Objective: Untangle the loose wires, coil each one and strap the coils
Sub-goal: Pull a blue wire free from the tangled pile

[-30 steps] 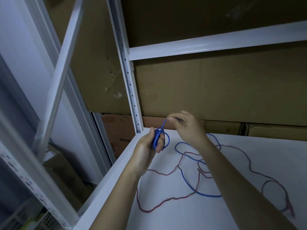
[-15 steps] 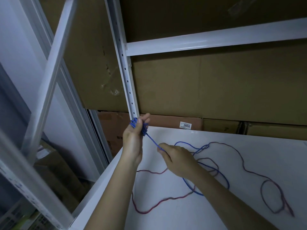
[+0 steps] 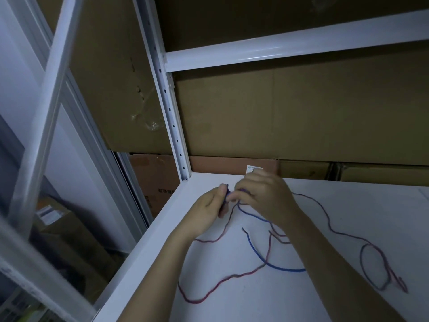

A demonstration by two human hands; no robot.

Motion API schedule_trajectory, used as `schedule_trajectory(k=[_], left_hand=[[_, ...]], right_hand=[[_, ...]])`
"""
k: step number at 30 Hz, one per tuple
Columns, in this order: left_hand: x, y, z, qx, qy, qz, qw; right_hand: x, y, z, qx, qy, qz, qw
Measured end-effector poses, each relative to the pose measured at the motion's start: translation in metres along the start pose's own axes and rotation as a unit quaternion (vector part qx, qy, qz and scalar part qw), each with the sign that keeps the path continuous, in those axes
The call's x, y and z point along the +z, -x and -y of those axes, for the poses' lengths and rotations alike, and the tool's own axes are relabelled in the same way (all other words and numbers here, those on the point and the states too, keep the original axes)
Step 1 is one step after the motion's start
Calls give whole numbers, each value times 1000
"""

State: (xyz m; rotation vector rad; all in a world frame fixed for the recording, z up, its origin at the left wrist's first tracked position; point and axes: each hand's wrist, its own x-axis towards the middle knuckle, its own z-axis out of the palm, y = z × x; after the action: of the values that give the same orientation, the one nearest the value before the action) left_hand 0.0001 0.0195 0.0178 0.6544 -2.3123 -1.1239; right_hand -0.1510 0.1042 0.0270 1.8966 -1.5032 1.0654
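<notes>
A blue wire (image 3: 257,256) and a red wire (image 3: 222,281) lie loosely crossed on the white shelf (image 3: 255,303). My left hand (image 3: 206,213) pinches a small blue coil (image 3: 227,196) near the shelf's back left corner. My right hand (image 3: 264,196) meets it from the right, fingers closed on the blue strand at the coil. The blue wire's free end curves down and right under my right forearm. The red wire loops to the far right (image 3: 376,268) and trails toward the front left.
A white perforated upright (image 3: 169,108) and a white crossbeam (image 3: 290,47) frame the shelf. Large cardboard boxes (image 3: 290,117) stand right behind the shelf. More boxes sit on the floor at the left (image 3: 60,226).
My left hand has come down from the upright toward the shelf. My right hand has risen to the coil, laying another turn of blue wire; less blue wire lies loose.
</notes>
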Motion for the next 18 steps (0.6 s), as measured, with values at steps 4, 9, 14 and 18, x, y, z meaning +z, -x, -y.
schedule_trajectory(k=[4, 9, 14, 18], left_hand=[[2, 4, -9, 3, 132, 61, 989], [-7, 0, -7, -2, 178, -41, 983], [-14, -8, -1, -32, 186, -166, 968], [-15, -10, -2, -15, 208, -194, 959]], right_hand=[[-2, -6, -11, 33, 67, -35, 997], [9, 2, -2, 133, 37, -21, 990], [12, 8, 1, 365, -286, -64, 884], [12, 12, -8, 358, -191, -65, 912]])
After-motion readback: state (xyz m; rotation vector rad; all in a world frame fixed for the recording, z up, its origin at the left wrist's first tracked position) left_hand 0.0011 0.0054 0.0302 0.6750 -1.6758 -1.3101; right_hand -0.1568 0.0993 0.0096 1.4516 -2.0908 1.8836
